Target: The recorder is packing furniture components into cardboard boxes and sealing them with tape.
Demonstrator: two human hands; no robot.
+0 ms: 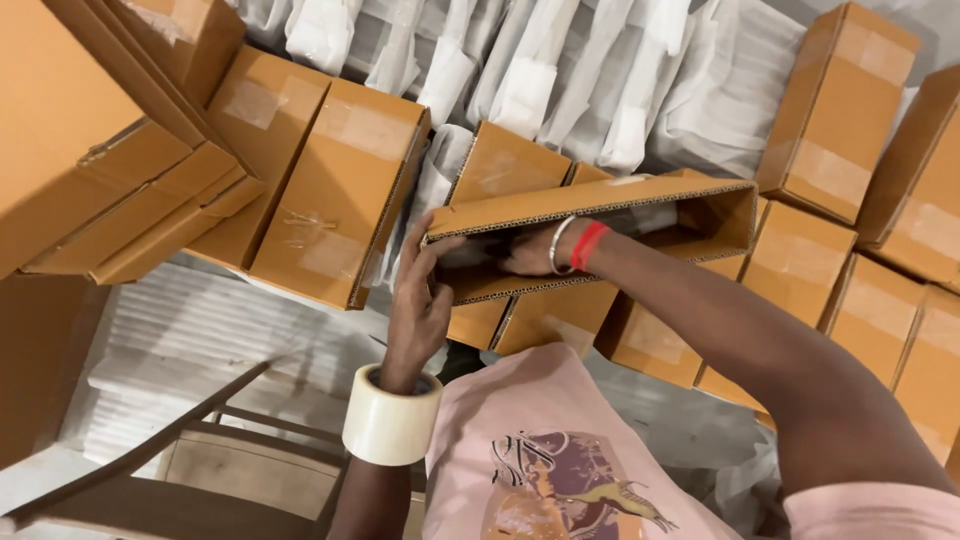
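Left hand [418, 305] grips the closed end of a long open cardboard box [600, 205], fingers wrapped on its flap. Right hand [530, 250] is inside the box opening; its grip cannot be told. A tape roll [390, 415] sits around the left wrist. Sealed cartons [340, 190] and white wrapped packs [560, 70] lie beyond.

Even, warm, fairly bright light; no hard shadows. Soft glare on clear tape strips of cartons near the open long carton [600, 235]. Its interior dark, shadowed. Slight motion blur; wide-angle bending at frame edges.
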